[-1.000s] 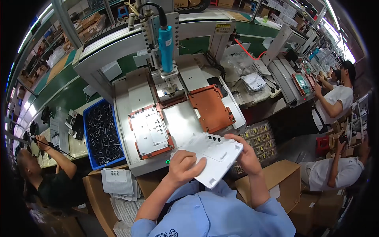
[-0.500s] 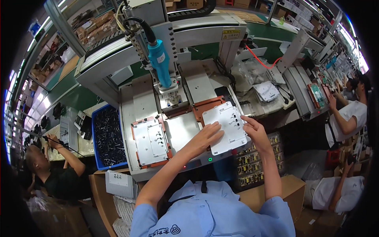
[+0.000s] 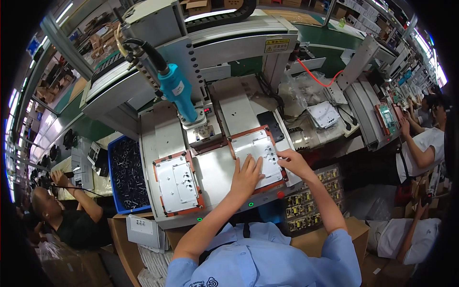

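Note:
A white flat panel point(image 3: 242, 143) with small dark holes lies in the orange-red frame of the right-hand fixture point(image 3: 234, 152). My left hand point(image 3: 246, 178) rests on its near left part, fingers spread and flat. At the panel's right edge, my right hand point(image 3: 295, 165) has bent fingers closed against it; the fingertips are partly hidden. A similar white panel point(image 3: 173, 184) sits in the left fixture point(image 3: 197, 184), untouched. Behind and between the two fixtures stands a blue electric screwdriver point(image 3: 177, 91), mounted upright on the machine.
A blue bin point(image 3: 112, 177) of small dark parts stands left of the machine. A black phone-like slab point(image 3: 269, 125) lies behind the right fixture. A red button point(image 3: 280, 194) and green lights point(image 3: 251, 204) line the front edge. Trays of yellow parts point(image 3: 313, 198) lie right; co-workers sit both sides.
The panel in my hands has gone from tilted above the right fixture down into its frame. My left hand has slid nearer to me. A front light went from red to green.

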Tool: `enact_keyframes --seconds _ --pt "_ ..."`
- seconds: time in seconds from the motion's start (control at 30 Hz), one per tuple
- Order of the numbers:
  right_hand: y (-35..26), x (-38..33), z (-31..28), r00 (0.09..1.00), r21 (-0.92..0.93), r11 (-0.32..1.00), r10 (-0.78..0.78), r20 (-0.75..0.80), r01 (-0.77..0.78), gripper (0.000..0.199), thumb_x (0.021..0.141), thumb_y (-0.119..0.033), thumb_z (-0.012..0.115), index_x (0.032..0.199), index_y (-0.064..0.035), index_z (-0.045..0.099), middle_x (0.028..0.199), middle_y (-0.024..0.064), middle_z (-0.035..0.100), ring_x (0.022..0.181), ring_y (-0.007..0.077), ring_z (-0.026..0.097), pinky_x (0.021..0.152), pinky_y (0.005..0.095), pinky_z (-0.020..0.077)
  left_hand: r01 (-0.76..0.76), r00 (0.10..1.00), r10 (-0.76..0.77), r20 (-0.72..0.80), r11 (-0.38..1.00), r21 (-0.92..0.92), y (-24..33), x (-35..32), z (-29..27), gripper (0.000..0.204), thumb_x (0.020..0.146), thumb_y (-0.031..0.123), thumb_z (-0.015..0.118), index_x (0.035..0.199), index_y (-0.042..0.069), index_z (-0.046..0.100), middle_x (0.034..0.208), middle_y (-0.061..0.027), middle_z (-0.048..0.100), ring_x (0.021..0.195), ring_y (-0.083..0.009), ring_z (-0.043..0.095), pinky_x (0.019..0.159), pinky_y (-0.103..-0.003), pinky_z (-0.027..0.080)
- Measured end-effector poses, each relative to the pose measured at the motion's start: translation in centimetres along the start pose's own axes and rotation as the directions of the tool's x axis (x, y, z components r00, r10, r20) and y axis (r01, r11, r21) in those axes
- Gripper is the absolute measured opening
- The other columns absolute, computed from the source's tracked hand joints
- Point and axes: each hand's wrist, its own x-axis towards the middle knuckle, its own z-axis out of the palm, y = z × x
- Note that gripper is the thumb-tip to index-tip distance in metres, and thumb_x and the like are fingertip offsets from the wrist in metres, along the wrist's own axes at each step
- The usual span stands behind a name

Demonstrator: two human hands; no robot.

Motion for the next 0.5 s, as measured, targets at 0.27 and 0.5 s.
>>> enact_keyframes --seconds 0.27,0.5 --pt "-1.2 3.1 -1.6 0.995 -0.517 0.854 -0.02 0.097 0.068 0.035 0.084 -0.028 0.063 0.11 -0.0048 0.067 0.088 0.0145 0.066 0.09 0.0293 0.06 0.077 0.0351 0.0471 0.048 0.998 -0.053 0.045 0.994 0.101 1.4 1.1 1.0 0.064 0.079 0.043 0.064 0.123 -0.003 0.053 0.115 -0.0185 0.052 0.121 -0.0349 0.045 0.101 -0.047 0.037" --pt "0.3 10.9 -1.3 0.928 -0.126 0.923 -0.37 -0.032 0.363 0.025 0.085 -0.019 0.063 0.105 -0.0067 0.069 0.1 0.0079 0.057 0.087 0.0182 0.057 0.076 0.0276 0.0447 0.064 0.998 -0.065 0.021 0.997 0.038 2.1 1.1 0.7 0.072 0.073 0.046 0.07 0.121 -0.004 0.052 0.115 -0.0208 0.051 0.121 -0.0361 0.046 0.094 -0.04 0.044"
